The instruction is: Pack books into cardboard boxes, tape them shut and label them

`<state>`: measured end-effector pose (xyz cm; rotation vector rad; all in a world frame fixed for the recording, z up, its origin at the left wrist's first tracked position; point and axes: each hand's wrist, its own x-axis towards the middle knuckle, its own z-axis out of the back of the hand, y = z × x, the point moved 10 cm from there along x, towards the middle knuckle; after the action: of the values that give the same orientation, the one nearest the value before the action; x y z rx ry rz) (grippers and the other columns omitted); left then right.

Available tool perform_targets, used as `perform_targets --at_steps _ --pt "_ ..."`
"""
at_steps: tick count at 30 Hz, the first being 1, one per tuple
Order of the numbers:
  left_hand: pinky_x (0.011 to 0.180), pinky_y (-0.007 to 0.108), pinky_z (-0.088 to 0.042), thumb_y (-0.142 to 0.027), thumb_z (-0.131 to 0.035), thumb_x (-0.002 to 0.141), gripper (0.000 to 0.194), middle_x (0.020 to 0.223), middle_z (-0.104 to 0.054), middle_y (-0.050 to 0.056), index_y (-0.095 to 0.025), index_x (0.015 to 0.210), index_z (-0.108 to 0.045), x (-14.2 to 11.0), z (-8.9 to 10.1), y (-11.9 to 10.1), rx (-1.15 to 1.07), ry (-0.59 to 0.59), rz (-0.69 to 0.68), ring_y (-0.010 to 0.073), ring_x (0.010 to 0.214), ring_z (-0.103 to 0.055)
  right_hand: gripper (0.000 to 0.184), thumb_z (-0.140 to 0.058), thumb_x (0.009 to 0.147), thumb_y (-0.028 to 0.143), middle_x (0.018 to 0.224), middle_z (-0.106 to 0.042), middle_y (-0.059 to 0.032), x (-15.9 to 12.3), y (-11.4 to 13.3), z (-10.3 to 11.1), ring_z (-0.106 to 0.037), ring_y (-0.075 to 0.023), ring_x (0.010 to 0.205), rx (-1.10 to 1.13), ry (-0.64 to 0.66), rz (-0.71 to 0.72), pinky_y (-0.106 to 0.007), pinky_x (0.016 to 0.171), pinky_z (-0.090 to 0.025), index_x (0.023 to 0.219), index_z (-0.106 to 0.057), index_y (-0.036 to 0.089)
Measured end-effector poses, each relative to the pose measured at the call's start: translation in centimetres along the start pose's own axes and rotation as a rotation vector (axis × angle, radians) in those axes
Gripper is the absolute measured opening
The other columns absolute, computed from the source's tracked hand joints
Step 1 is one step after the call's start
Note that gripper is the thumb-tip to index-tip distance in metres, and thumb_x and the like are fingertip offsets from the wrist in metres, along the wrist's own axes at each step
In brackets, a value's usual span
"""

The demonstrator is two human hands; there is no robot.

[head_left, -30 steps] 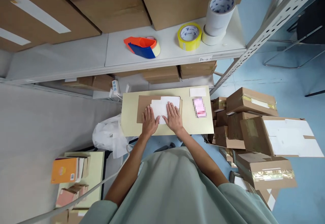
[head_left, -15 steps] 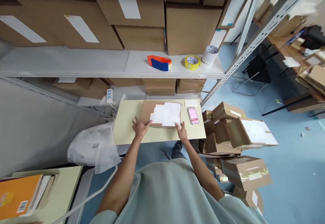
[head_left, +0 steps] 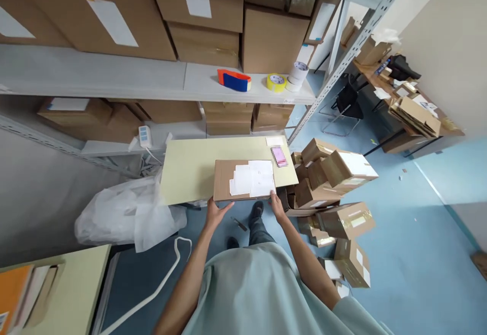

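Note:
A flat cardboard box [head_left: 222, 180] with overlapping white paper labels [head_left: 253, 178] on its top is between my hands, at the near edge of the pale yellow table [head_left: 190, 168]. My left hand [head_left: 215, 213] grips its near left corner, the fingers partly hidden beneath and the thumb along the near side. My right hand [head_left: 277, 206] holds the near right corner, thumb up on the edge. Beyond the box, a pink blurred item [head_left: 279, 156] and a white slip [head_left: 274, 141] lie on the table's right end.
On the grey shelf [head_left: 144, 79] sit an orange and blue tape dispenser [head_left: 235, 80], a yellow tape roll [head_left: 276, 82] and stacked white rolls [head_left: 297, 77]. Cartons [head_left: 319, 183] are piled right of the table. White plastic wrap [head_left: 122, 211] bulges at the left.
The box has come toward me, past the table's near edge, with both hands now gripping its near corners. The camera view has turned to the right.

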<state>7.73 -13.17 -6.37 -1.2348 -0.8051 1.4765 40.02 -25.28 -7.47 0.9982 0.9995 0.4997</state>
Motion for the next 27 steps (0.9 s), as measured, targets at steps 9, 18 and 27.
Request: perform_targets --at_steps 9,18,27 --pt "0.114 0.055 -0.058 -0.051 -0.088 0.078 0.070 0.137 -0.073 0.016 -0.021 0.137 -0.067 -8.1 -2.5 0.9 0.043 0.005 -0.130 0.0354 0.129 -0.071 0.092 -0.042 0.097 0.094 0.142 -0.077 -0.0149 -11.6 -0.7 8.9 -0.065 -0.0362 0.142 -0.057 -0.176 0.141 -0.049 0.123 -0.050 0.133 -0.080 0.019" --pt "0.106 0.049 -0.058 -0.067 -0.063 0.093 0.060 0.115 -0.078 0.016 -0.018 0.123 -0.079 -11.9 -8.9 -5.7 0.349 0.174 -0.288 0.0352 0.112 -0.074 0.080 -0.044 0.098 0.090 0.100 -0.080 -0.0102 -17.4 -0.8 19.1 -0.068 -0.0319 0.107 -0.103 -0.286 0.108 -0.037 0.098 -0.053 0.094 -0.078 0.017" --pt "0.100 0.042 -0.058 -0.060 -0.059 0.096 0.041 0.108 -0.084 0.016 -0.022 0.098 -0.075 -20.6 -23.5 -1.4 0.650 0.460 -0.049 0.0360 0.113 -0.078 0.084 -0.040 0.096 0.093 0.091 -0.080 -0.0089 -22.1 -10.6 32.5 -0.072 -0.0326 0.096 -0.077 -0.312 -0.024 -0.036 0.084 -0.055 0.090 -0.077 0.018"
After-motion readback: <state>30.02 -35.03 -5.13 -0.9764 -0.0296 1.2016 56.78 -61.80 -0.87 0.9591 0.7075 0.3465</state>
